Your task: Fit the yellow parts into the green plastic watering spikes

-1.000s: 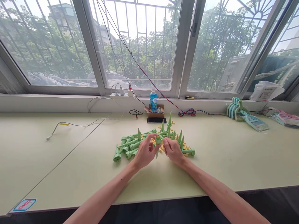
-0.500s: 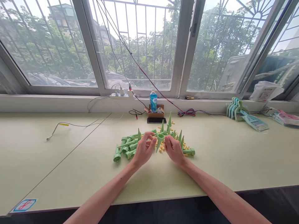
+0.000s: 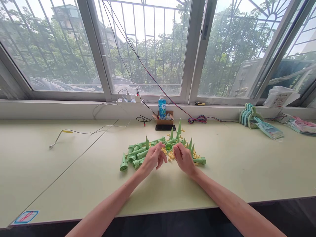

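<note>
Between my hands is a hollow green plastic watering spike (image 3: pixel 169 147), its round mouth turned up toward me. My left hand (image 3: pixel 153 157) pinches its rim with thumb and forefinger, the other fingers hanging loosely below. Just to the right, my right hand (image 3: pixel 184 158) is closed, knuckles up; what its fingers hold is hidden. Green spikes (image 3: pixel 134 153) lie in a heap beside and behind my left hand. Small yellow plastic pieces (image 3: pixel 171 155) are scattered under and behind the held spike. More green cones (image 3: pixel 179 126) stand point up behind my right hand.
A blue bottle (image 3: pixel 162 108) stands in a small cardboard box (image 3: pixel 165 121), with a black phone (image 3: pixel 165 127) in front. Cables (image 3: pixel 197 119) run along the wall. A white cord (image 3: pixel 81 132) lies at left. Green and blue brush-like items (image 3: pixel 250 115) sit at far right.
The spike has tipped so that its mouth faces me and its point no longer shows. My left hand has turned, its lower fingers dropping down. My right hand has hardly moved.
</note>
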{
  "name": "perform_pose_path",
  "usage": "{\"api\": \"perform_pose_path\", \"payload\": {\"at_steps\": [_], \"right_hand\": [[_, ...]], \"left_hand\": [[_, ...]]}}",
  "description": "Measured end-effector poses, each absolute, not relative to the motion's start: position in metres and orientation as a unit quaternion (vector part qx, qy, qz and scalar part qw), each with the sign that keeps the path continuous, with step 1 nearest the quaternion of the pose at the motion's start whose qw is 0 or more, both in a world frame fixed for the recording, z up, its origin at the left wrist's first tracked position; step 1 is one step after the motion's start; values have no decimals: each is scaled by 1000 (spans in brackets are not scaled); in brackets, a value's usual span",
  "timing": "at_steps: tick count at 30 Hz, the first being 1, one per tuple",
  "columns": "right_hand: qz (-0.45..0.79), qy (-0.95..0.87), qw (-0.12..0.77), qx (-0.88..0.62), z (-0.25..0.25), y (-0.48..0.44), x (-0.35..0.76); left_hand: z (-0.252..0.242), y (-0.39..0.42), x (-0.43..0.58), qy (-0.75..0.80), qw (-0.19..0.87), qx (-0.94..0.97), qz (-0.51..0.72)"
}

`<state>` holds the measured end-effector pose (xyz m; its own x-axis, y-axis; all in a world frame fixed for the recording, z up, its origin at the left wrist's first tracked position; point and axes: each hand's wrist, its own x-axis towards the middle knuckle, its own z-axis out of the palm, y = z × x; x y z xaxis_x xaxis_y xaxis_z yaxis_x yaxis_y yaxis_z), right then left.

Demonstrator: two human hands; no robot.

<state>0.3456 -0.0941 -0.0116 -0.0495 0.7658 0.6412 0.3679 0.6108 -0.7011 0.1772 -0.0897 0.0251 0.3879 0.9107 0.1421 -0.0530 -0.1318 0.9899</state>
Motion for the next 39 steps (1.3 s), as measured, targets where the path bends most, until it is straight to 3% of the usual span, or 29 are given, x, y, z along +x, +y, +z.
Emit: {"api": "perform_pose_path", "payload": {"at_steps": [8, 22, 39], "right_hand": [[172, -739, 530, -379, -12, -96, 347], [169, -740, 526, -384, -13, -94, 347], [153, -734, 504, -428, -15, -90, 346]], "left_hand": [[25, -88, 177, 326, 610, 607, 391], [26, -89, 176, 350, 561, 635, 399], [14, -94, 175, 351, 294, 797, 393]]}}
